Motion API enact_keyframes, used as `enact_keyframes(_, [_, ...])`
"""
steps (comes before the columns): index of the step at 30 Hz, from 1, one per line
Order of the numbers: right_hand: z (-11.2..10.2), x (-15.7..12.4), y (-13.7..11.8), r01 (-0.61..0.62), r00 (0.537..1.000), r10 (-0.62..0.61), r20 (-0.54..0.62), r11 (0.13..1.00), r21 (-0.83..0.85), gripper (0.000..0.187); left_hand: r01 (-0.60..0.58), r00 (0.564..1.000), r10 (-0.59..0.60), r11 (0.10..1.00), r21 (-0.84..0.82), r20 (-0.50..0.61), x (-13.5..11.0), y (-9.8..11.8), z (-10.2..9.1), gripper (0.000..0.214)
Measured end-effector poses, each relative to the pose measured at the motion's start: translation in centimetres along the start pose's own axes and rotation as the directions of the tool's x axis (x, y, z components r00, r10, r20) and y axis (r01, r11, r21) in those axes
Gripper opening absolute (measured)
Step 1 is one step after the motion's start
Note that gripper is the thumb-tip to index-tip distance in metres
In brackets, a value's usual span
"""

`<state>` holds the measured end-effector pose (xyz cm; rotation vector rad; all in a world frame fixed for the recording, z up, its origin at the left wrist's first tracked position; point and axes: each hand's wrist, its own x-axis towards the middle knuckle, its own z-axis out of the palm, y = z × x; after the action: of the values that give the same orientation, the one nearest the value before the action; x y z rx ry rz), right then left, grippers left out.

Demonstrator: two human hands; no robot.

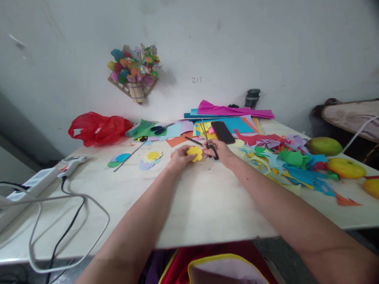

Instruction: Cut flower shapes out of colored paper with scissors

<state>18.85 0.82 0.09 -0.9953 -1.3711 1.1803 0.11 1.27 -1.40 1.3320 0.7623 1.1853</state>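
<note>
Between the thumb and fingers of my left hand point(180, 157) is a yellow paper flower point(194, 153) with a scalloped edge. My right hand point(218, 150) grips a pair of scissors point(205, 130) by the dark handles. The scissor blades are spread apart and point up and away from me, just beyond the flower. Left of my left hand lie more cut flowers point(153, 156) in yellow and pale colours. Farther left rest several paper discs point(122, 157) in blue, green and purple, beside a thin dark stick point(129, 156). A dark phone point(222, 132) lies behind my right hand.
Paper scraps point(294, 162) and mangoes point(324, 146) cover the right side. Coloured sheets point(233, 125) lie at the back, with second scissors point(160, 129) and a red plastic bag point(98, 128) farther left. A power strip point(35, 184) and loose cables point(84, 198) occupy the left edge.
</note>
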Motion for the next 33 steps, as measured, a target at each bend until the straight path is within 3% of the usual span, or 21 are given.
enact_keyframes(8, [0.0,0.2,-0.1,0.014,0.999,-0.013,-0.037,1.0,0.022,0.047,0.105,0.992,-0.104,0.994,-0.016,0.071,-0.4,0.1,0.0,0.043])
enact_keyframes(16, [0.3,0.0,-0.3,0.033,0.999,-0.033,0.024,0.999,0.01,0.035,0.14,0.981,-0.144,0.989,0.039,0.132,-0.5,0.0,0.2,0.042])
enact_keyframes(24, [0.9,-0.1,-0.2,0.028,1.0,-0.028,-0.002,1.0,0.009,0.034,0.108,0.994,-0.108,0.993,-0.038,0.0,-0.7,0.4,0.2,0.036])
enact_keyframes(33, [1.3,-0.7,-0.2,0.001,0.996,-0.004,0.092,0.999,0.038,0.042,0.036,0.998,-0.042,0.994,-0.107,-0.051,-0.8,0.8,0.0,0.041])
